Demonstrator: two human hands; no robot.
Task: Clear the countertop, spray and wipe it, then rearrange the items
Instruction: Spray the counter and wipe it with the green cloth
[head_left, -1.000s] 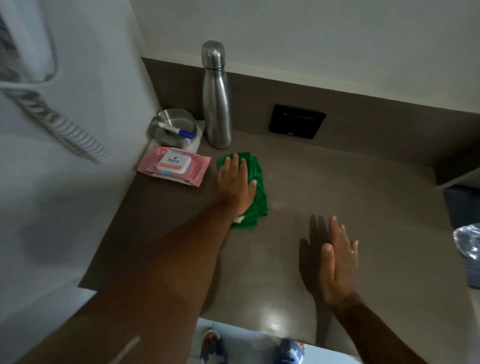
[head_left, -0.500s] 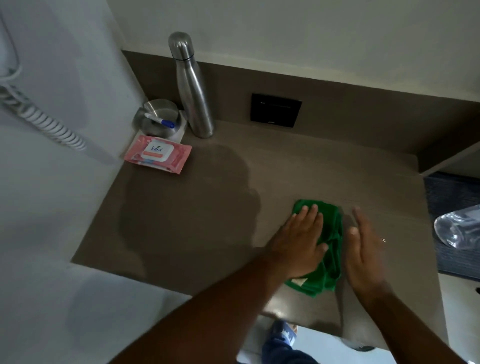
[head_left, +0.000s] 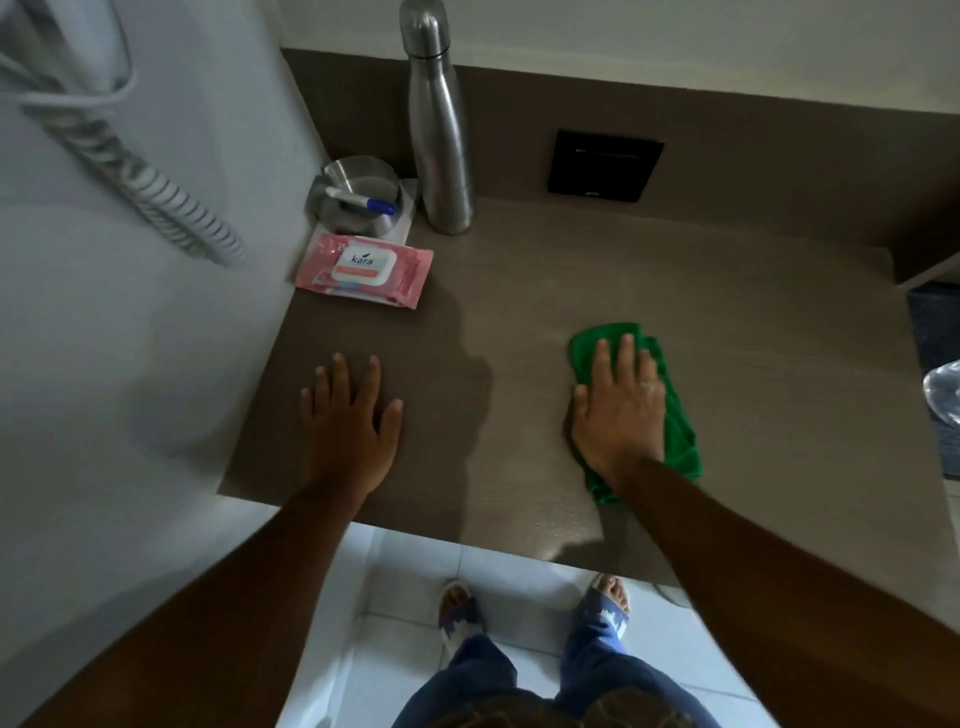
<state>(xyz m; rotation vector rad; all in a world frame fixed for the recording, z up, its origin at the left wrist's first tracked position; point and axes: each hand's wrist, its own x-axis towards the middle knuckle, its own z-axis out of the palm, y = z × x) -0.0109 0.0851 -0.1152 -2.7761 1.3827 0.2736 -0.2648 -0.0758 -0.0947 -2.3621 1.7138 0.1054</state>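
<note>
Steel bottle (head_left: 440, 140), wipes pack (head_left: 363, 270) back-left.

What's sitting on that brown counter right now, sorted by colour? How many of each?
Silver: 2, the steel bottle and the round metal dish.
Pink: 1, the wipes pack.
Green: 1, the cloth under the right hand.
White and blue: 1, the pen lying in the dish.
Total: 5.
</note>
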